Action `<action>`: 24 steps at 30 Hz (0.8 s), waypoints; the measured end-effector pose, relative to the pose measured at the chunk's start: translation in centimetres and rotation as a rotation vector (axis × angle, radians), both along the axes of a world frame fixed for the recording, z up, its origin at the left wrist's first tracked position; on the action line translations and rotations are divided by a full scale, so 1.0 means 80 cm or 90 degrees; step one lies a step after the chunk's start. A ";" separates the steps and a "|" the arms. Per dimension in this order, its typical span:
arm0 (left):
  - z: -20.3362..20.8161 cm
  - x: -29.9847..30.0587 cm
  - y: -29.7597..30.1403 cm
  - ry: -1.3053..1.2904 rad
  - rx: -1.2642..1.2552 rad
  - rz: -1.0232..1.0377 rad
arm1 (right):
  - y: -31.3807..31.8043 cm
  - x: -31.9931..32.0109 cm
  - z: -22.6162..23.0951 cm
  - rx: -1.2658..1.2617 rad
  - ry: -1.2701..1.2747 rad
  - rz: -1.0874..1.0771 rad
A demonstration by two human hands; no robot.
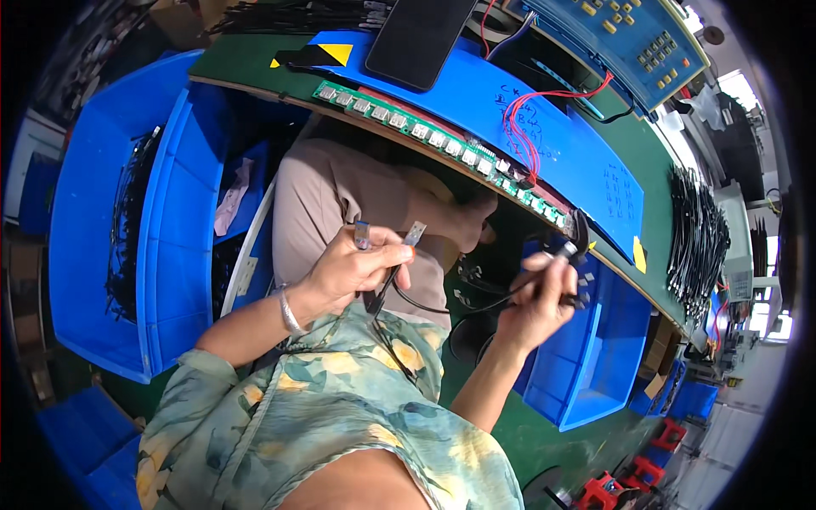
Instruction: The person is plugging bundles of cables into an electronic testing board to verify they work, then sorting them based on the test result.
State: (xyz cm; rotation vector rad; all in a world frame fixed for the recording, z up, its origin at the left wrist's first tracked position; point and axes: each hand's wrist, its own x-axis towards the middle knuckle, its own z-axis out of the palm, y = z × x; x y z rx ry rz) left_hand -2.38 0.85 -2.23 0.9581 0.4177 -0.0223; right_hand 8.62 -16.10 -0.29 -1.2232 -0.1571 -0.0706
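My left hand (pixel 361 270) is closed in front of my lap. It pinches the ends of black USB cables, with one flat metal USB plug (pixel 415 232) sticking up past the thumb and another plug (pixel 362 235) between the fingers. Farther right, close to the bench edge, my right hand (pixel 541 299) is closed on black cables, and a silvery plug (pixel 567 250) shows at its fingertips. A black cable (pixel 425 309) runs between the two hands. Ahead of them, a long green circuit board (pixel 408 127) with a row of metal sockets lies along the bench edge.
A blue sheet (pixel 561 144) with handwriting covers part of the green bench, with a black phone (pixel 421 38) on it. Red wires (pixel 520 127) lead to a blue tester (pixel 633 47). Cable bundles (pixel 697 238) lie rightward. Blue bins (pixel 174 255) (pixel 586 357) stand left and right.
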 end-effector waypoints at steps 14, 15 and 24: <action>0.014 0.069 -0.013 -0.076 0.028 0.029 | 0.044 0.026 -0.026 -0.022 0.054 0.175; 0.013 0.071 -0.013 -0.074 0.028 0.029 | 0.044 0.027 -0.026 -0.004 0.071 0.173; 0.011 0.094 -0.016 -0.106 0.022 0.063 | 0.053 0.024 -0.018 0.016 0.096 0.126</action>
